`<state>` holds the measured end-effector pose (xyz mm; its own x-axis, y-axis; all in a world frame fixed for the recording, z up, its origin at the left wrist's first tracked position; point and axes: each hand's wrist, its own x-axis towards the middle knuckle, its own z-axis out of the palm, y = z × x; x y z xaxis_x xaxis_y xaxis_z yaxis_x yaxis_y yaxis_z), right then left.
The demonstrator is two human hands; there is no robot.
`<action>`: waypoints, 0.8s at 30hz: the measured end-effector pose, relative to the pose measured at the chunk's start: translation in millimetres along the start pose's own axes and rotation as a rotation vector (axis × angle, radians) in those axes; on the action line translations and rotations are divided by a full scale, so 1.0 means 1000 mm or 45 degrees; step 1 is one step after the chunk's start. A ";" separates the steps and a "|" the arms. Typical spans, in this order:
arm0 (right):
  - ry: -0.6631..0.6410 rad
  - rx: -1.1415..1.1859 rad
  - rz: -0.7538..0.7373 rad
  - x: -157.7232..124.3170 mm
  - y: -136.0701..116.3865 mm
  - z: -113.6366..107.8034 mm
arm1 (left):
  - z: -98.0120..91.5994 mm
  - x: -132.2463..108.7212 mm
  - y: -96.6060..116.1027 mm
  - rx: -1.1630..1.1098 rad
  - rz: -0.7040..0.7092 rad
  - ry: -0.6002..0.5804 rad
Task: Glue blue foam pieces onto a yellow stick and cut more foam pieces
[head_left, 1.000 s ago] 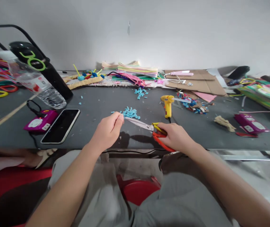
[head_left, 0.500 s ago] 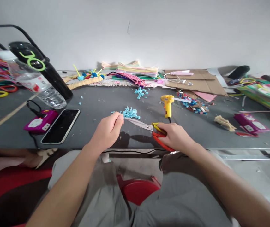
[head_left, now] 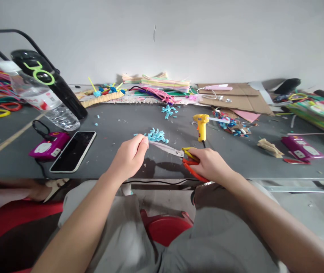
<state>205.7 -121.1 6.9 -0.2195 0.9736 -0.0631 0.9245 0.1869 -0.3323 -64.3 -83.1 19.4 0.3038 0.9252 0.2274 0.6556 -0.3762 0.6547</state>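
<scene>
My right hand (head_left: 211, 162) grips a pair of scissors (head_left: 169, 149) by their yellow and orange handles. Their metal blades point left and end at the fingertips of my left hand (head_left: 130, 154). That hand is closed in a pinch over the table; what sits between thumb and finger is too small to make out. A heap of short light-blue pieces (head_left: 156, 135) lies just behind the blades. Further back is a second, smaller scatter of light-blue pieces (head_left: 169, 110).
A yellow glue gun (head_left: 201, 127) rests right of the heap. To the left are a phone (head_left: 73, 151), a purple power block (head_left: 49, 146), a water bottle (head_left: 44, 96) and a black flask (head_left: 68, 94). Cardboard (head_left: 235, 102) and pipe cleaners (head_left: 164, 94) line the wall. Another purple block (head_left: 302, 147) is at right.
</scene>
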 end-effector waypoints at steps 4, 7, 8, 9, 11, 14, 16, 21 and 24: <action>0.011 -0.002 -0.023 0.000 0.003 0.002 | 0.000 0.000 0.000 -0.013 0.001 0.007; 0.019 -0.011 -0.029 0.001 0.003 0.002 | 0.000 0.000 0.000 -0.011 0.004 0.004; 0.024 -0.012 -0.025 0.001 0.003 0.003 | 0.000 0.000 0.000 -0.011 0.003 0.004; 0.029 -0.013 -0.021 0.001 0.003 0.002 | 0.000 0.000 0.000 -0.013 -0.002 0.006; 0.042 -0.013 -0.013 0.001 0.003 0.002 | 0.000 0.000 0.000 -0.015 -0.013 0.014; 0.051 -0.005 -0.023 0.000 0.001 0.001 | 0.001 0.000 0.000 -0.013 -0.020 0.031; 0.054 0.004 -0.036 0.000 0.001 0.000 | 0.001 0.000 0.001 -0.016 -0.017 0.040; 0.049 0.008 -0.031 -0.001 0.001 0.000 | 0.001 0.000 0.003 -0.009 -0.006 0.053; 0.045 -0.003 -0.033 -0.001 0.001 0.001 | 0.001 0.000 0.002 -0.003 0.000 0.062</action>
<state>206.7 -121.8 5.9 -0.2320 0.9725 -0.0211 0.9194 0.2121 -0.3313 -62.0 -83.6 20.5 0.2696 0.9266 0.2623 0.6538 -0.3761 0.6566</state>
